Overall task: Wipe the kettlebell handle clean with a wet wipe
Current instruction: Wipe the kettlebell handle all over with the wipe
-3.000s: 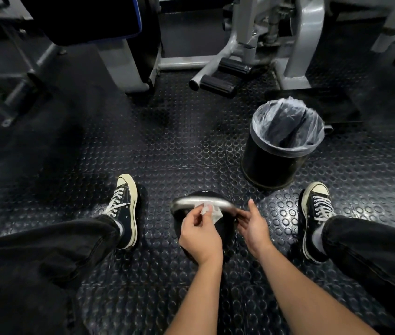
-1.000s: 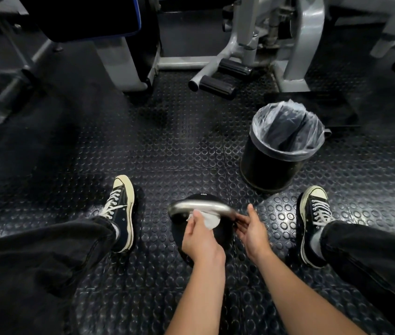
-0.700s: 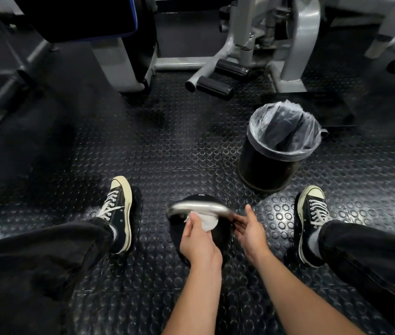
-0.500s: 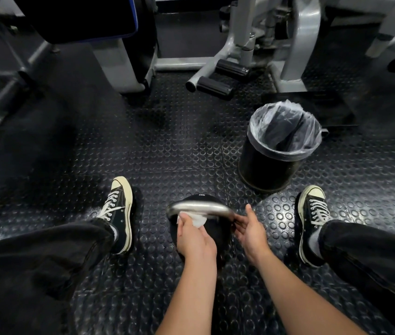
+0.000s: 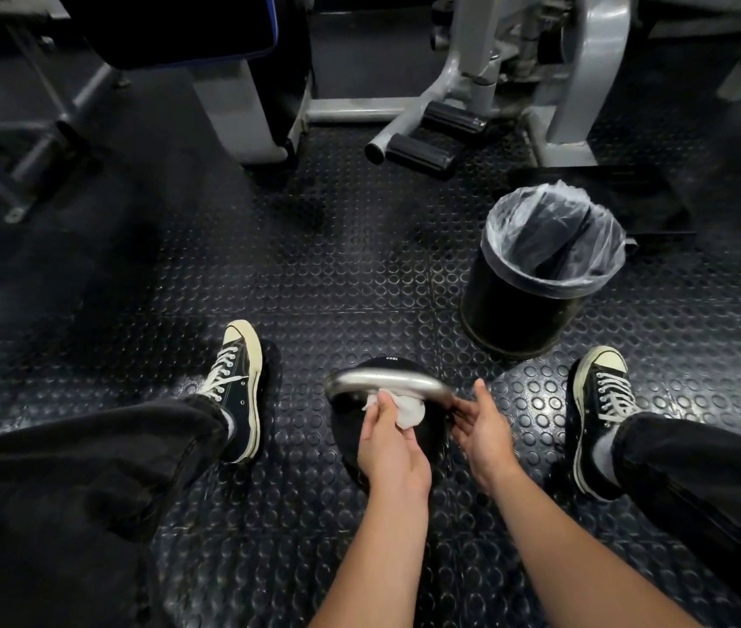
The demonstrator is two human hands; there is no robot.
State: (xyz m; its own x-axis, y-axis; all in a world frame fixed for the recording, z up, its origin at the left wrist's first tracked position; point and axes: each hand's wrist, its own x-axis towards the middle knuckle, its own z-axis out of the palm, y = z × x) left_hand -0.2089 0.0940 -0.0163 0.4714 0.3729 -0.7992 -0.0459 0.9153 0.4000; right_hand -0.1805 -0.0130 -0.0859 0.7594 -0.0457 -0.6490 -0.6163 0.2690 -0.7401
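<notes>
Sliding rightward from its spot half a second ago, the left hand (image 5: 389,446) pinches the wet wipe (image 5: 407,410) beneath the kettlebell handle (image 5: 387,382). The right hand (image 5: 482,430), loosely open, braces the handle's right end. Wiping looks midway; the bin (image 5: 554,283) waits beyond.

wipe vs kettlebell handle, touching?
Touching. Head view: the left hand presses the wipe up against the underside of the handle, with no gap between them.
</notes>
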